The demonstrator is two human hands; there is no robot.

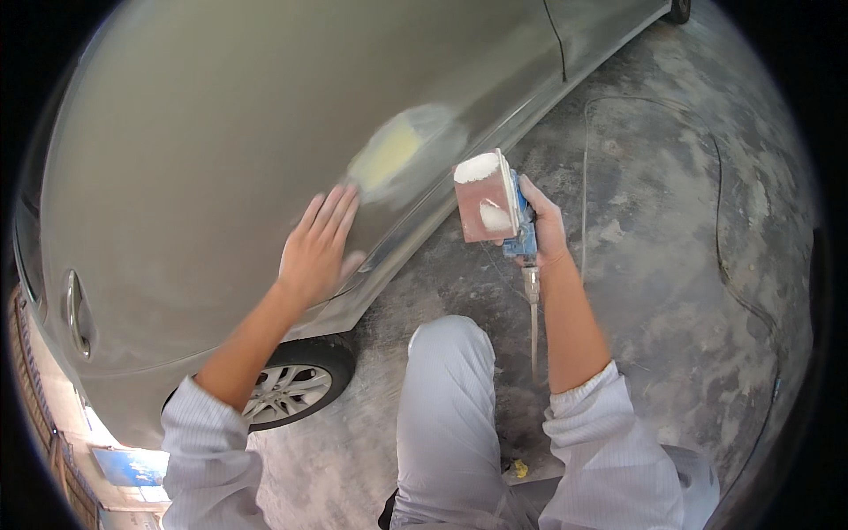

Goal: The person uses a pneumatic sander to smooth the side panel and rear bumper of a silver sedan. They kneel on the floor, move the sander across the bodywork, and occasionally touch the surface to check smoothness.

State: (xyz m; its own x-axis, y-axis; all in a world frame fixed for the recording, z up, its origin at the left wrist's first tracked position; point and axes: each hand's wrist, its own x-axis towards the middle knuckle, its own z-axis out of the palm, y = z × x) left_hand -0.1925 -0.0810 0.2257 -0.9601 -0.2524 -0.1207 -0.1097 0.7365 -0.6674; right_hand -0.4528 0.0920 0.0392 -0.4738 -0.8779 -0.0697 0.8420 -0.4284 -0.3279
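Observation:
My left hand (320, 242) lies flat, fingers extended, against the car's door panel (218, 165), just below a sanded patch of yellowish body filler (391, 151) ringed by dull grey. It holds nothing. My right hand (546, 222) grips a blue air-powered sander (523, 228) beside the car's sill. The sander's rectangular pad (481, 199) is turned towards the camera, its reddish abrasive sheet bearing white dust in two places. A hose with a metal fitting (531, 281) runs down from the sander's lower end.
The car's wheel (298, 387) stands at the lower left, with a chrome door handle (77, 315) farther left. A thin hose (719, 199) curves over the dusty concrete floor (652, 265) at right. A small yellow scrap (521, 469) lies near my knee.

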